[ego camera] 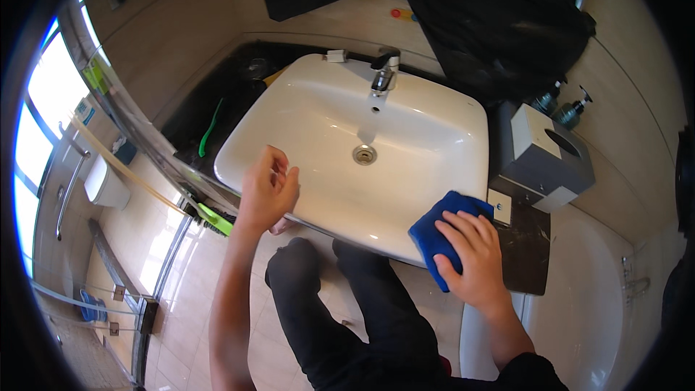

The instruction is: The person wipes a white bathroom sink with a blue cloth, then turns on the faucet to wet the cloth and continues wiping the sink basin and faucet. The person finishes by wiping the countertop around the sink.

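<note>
My right hand (472, 255) presses a folded blue cloth (434, 228) against the front right corner of a white ceramic washbasin (326, 103). The cloth drapes over the basin's rim. Over the basin's front left edge hangs my left hand (270, 187), its fingers loosely curled with nothing seen between them. A chrome faucet (384, 77) stands at the back of the basin, above the round metal drain (364, 155). To its left, a small white object (336, 56) lies on the back rim.
On the dark countertop (190, 114) at left lies a green plastic stick (209, 130). Right of the basin are a small white box (500, 206), a grey tissue box (570, 146) and pump bottles (570, 114). A bathtub (575, 304) and a green brush (216, 220) flank the basin lower down.
</note>
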Tool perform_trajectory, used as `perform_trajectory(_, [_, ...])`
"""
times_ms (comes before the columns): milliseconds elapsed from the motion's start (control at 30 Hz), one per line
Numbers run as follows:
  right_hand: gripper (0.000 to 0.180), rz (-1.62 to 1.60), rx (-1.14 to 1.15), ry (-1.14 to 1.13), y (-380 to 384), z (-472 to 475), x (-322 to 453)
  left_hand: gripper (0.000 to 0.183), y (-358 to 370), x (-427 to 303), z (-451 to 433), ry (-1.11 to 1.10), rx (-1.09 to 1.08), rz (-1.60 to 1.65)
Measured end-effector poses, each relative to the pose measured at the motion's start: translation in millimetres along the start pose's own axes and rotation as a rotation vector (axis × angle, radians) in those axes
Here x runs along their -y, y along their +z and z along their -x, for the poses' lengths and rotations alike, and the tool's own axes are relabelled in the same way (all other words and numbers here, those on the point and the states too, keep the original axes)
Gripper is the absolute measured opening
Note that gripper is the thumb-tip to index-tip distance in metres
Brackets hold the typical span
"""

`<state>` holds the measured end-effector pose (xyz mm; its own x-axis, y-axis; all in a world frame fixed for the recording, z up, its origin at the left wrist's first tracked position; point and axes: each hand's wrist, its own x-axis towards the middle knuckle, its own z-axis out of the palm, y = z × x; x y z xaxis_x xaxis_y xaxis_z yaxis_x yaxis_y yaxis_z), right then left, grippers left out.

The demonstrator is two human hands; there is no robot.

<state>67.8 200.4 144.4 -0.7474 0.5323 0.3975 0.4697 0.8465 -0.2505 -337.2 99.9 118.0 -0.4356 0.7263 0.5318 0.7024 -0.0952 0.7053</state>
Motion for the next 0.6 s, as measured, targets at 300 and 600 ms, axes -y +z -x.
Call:
perform_trajectory(300, [0.037, -0.170, -0.231, 0.294, 22.5, -6.0, -24.2, 0.026, 18.7, -40.4, -5.2, 0.157, 0.403, -0.397])
perform_trajectory(600, [0.044, 0.004, -0.151, 0.230, 21.0, -3.6, -11.9, 0.033, 25.7, -38.7, 1.5, 0.076, 0.201, -0.404])
